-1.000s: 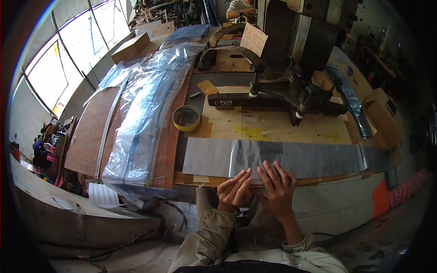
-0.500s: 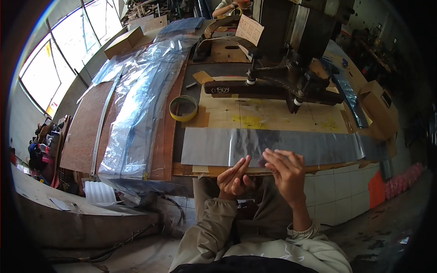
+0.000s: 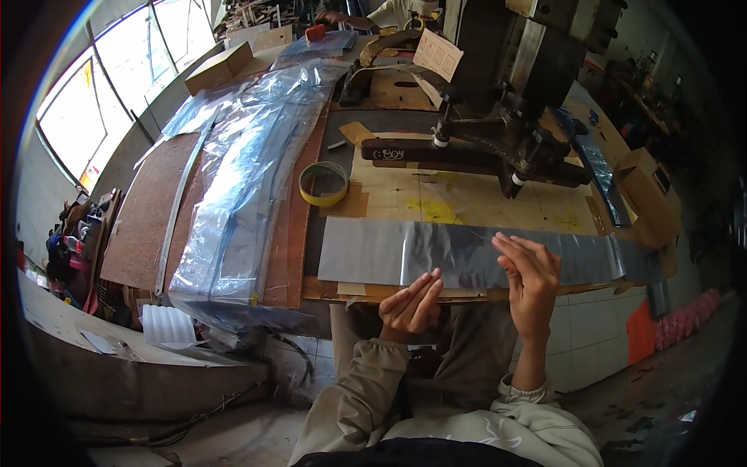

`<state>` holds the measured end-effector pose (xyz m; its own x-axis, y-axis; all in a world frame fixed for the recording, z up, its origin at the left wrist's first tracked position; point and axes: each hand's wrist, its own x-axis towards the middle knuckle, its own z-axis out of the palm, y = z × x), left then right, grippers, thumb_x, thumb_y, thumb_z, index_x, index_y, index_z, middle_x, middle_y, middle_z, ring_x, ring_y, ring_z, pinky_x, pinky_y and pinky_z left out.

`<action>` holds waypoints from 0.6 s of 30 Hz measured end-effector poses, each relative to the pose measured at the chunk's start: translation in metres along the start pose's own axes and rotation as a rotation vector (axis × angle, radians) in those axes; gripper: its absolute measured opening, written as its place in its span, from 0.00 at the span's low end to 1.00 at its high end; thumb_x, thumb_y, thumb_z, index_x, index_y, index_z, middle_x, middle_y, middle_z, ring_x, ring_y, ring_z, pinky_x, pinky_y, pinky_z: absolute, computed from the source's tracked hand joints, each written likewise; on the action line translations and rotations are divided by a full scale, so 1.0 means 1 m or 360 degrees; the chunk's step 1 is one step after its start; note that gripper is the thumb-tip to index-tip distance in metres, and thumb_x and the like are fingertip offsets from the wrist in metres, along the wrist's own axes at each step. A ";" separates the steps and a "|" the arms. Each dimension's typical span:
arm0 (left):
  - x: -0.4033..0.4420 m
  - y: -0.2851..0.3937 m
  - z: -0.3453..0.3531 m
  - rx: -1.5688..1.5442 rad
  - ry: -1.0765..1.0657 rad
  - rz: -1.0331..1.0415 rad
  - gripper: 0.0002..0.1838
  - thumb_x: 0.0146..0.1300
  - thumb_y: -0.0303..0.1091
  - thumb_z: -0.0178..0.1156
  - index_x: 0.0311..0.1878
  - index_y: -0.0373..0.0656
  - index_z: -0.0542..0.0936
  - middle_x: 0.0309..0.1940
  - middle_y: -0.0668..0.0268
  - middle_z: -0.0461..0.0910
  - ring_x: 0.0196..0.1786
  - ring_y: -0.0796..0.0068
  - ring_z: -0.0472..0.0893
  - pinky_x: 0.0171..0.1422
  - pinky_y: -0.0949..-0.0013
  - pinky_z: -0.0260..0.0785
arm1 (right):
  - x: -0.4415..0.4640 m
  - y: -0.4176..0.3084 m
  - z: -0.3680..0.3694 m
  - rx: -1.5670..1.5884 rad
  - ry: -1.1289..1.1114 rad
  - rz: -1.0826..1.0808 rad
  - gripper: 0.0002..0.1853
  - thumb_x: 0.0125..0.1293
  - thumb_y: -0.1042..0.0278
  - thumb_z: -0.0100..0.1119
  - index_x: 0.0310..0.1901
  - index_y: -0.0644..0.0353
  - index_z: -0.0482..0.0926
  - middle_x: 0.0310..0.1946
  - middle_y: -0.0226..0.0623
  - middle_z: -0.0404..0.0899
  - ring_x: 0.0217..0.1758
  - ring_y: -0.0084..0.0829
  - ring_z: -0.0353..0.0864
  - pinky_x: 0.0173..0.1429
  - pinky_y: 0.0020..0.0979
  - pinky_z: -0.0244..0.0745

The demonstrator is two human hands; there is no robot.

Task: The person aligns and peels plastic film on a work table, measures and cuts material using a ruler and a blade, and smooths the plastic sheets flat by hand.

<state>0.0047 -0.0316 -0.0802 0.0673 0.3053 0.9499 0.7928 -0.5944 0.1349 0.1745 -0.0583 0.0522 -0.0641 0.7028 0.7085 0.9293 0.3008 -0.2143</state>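
Observation:
My left hand (image 3: 412,307) is in front of the table's near edge, fingers bent and pressed against the thumb. To its right and higher, my right hand (image 3: 532,268) is raised with its fingertips pinched together. Whatever they grip is too thin or see-through to make out. Just beyond both hands, a long strip of shiny grey plastic film (image 3: 362,251) lies along the near edge. Behind it is a pale board (image 3: 467,204) with yellow marks. Above that board stretches the dark bar (image 3: 475,158) of a press, marked with white writing.
A tape roll (image 3: 324,184) stands left of the board. Clear bluish plastic sheets (image 3: 241,187) cover a brown panel (image 3: 148,226) further left. Cardboard boxes (image 3: 220,68) sit at the back left and right. Another person's arm (image 3: 389,14) shows at the far end.
My right hand has moved up and right, further from my left hand. My left hand has shifted slightly right. The view has turned a little. The other person's arm now reaches left beside a red object.

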 end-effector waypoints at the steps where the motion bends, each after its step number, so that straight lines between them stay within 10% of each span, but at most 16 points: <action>1: 0.000 0.000 0.000 -0.0003 -0.0002 -0.0006 0.17 0.65 0.27 0.48 0.47 0.54 0.84 0.46 0.79 0.88 0.54 0.90 0.83 0.73 0.78 0.55 | 0.001 0.001 0.000 0.0013 0.0010 0.0009 0.12 0.65 0.65 0.64 0.49 0.51 0.86 0.45 0.24 0.88 0.50 0.26 0.82 0.57 0.31 0.66; 18: 0.005 0.000 -0.003 0.0087 -0.0072 0.0019 0.18 0.66 0.30 0.46 0.49 0.53 0.85 0.45 0.83 0.88 0.54 0.93 0.83 0.74 0.79 0.53 | 0.021 0.005 -0.009 0.0178 0.0042 0.0257 0.10 0.68 0.66 0.60 0.47 0.54 0.86 0.42 0.29 0.87 0.46 0.26 0.82 0.56 0.29 0.66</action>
<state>0.0035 -0.0319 -0.0747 0.1032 0.3323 0.9375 0.8236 -0.5571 0.1068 0.1806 -0.0481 0.0718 0.0939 0.7309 0.6760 0.8803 0.2562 -0.3992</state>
